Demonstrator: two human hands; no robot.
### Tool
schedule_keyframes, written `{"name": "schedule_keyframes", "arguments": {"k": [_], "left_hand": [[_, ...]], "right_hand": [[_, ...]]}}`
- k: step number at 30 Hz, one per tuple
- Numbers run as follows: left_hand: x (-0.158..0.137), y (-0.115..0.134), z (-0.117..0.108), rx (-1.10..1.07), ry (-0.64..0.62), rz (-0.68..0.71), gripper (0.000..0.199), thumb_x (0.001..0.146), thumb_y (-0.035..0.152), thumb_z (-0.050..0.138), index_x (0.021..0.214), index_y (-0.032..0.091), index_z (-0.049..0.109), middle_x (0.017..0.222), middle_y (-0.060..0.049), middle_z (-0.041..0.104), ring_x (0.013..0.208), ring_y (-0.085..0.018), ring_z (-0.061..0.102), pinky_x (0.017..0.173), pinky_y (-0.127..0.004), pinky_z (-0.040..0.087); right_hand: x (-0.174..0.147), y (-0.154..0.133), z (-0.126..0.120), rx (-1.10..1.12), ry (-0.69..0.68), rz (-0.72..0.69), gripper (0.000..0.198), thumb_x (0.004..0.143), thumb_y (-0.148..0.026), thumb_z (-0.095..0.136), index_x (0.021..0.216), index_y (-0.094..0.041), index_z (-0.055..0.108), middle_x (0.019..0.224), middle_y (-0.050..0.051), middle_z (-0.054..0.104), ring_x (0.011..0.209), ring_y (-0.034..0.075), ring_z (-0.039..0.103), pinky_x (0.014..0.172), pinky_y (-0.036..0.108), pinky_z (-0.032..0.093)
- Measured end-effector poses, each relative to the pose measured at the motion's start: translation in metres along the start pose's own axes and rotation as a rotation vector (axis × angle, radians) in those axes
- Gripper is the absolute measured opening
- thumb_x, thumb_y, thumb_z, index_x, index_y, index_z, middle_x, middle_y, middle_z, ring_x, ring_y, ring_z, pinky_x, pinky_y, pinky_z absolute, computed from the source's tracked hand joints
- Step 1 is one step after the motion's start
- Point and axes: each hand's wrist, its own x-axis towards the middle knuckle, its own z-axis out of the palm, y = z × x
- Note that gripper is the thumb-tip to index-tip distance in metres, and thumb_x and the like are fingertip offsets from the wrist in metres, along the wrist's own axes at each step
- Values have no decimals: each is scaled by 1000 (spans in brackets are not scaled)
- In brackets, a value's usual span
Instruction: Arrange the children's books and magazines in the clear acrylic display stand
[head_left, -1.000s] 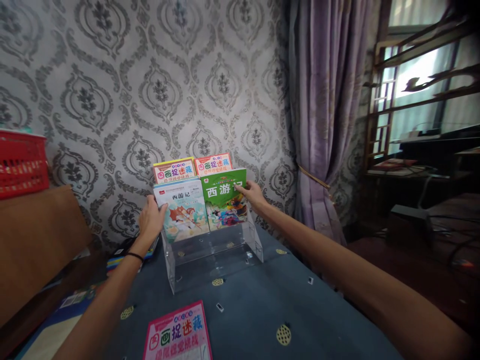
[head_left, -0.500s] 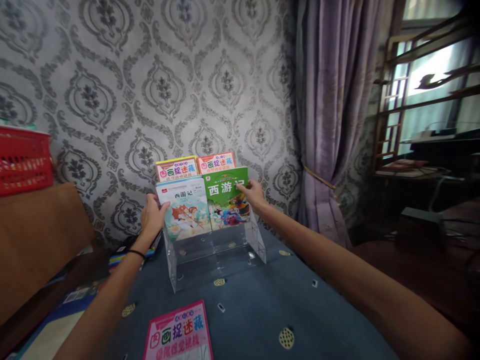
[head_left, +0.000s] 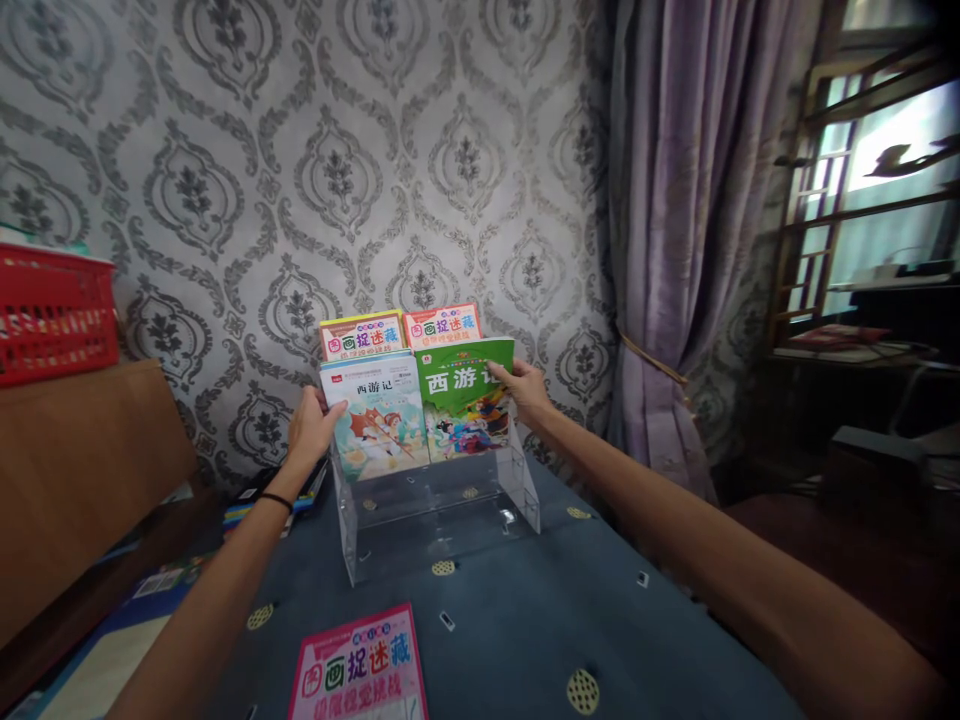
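Note:
A clear acrylic book rack (head_left: 442, 525) stands on the dark cloth, with two rows of picture books in it. My left hand (head_left: 311, 425) grips the left edge of the pale blue-white book (head_left: 382, 430), thumb on its cover, fingers behind. On the other side, my right hand (head_left: 527, 388) pinches the right edge of the green book (head_left: 457, 385), thumb over the front. Both books stand side by side, leaning back slightly. Behind them rise a yellow-edged book (head_left: 361, 335) and a red-pink book (head_left: 442, 325), their lower parts hidden.
A pink book (head_left: 360, 665) lies flat in front of the rack on the dark tablecloth (head_left: 517, 600). Several stacked books (head_left: 247, 505) are behind my left forearm. A red basket (head_left: 52, 315) sits on a brown box (head_left: 82, 470) at left; a purple curtain (head_left: 675, 250) hangs at right.
The green book's right side now tilts a little forward with my right hand on it. My left hand keeps its hold on the pale book. The whole view has shifted slightly.

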Motion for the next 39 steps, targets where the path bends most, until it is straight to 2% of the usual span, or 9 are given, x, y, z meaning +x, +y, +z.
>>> {"name": "schedule_keyframes", "arguments": {"k": [4,7,13,18,23,28,33,39], "left_hand": [[2,-3,2,-12,-2,16,30,74,45,60,80,26,38,77,-1,58,74,-24,60,66,-33,43],[3,-5,3,-28,1,36,31,74,46,60,79,26,38,75,0,56,73,-23,59,66,-33,43],[2,-4,3,-43,18,48,30,75,44,62,77,25,39,72,-1,58,70,-23,60,64,-32,44],[0,-1,0,6,19,40,29,74,47,62,78,24,43,71,-2,60,68,-23,59,61,-32,42],[-2,1,-3,26,16,78,23,76,44,61,75,22,54,72,-5,64,68,-24,60,63,-33,45],[-5,-3,-5,-211,-19,61,29,72,42,67,90,20,65,83,-7,73,76,-24,66,64,-31,52],[-6,-3,-8,-500,-147,-24,44,68,43,68,103,17,65,94,-9,75,75,-23,70,57,-28,55],[-3,0,-11,-627,-246,-121,53,65,39,69,113,17,62,91,-8,76,66,-21,70,49,-26,54]], "right_hand": [[8,1,3,71,2,-14,40,58,-55,83,79,-23,70,79,-1,75,70,19,67,71,34,55],[20,-2,9,162,50,-77,38,61,-52,84,81,-23,71,81,-3,75,72,18,67,72,33,56],[49,-38,7,262,139,-274,40,63,-53,84,87,-23,71,87,-2,77,79,19,69,77,33,58],[46,-68,-13,183,202,-389,37,67,-53,82,86,-24,70,90,-1,76,79,19,69,79,34,59],[33,-74,-20,59,356,-433,34,70,-51,78,83,-22,67,84,0,72,76,19,65,74,34,56],[33,-64,-16,22,455,-378,33,72,-50,74,78,-20,61,77,0,67,73,17,59,70,31,51],[35,-57,-13,36,482,-348,32,71,-48,71,79,-21,57,76,-1,67,73,16,55,73,30,51],[32,-55,-16,8,481,-339,34,73,-52,69,80,-21,56,76,0,68,76,16,56,71,30,51]]}}
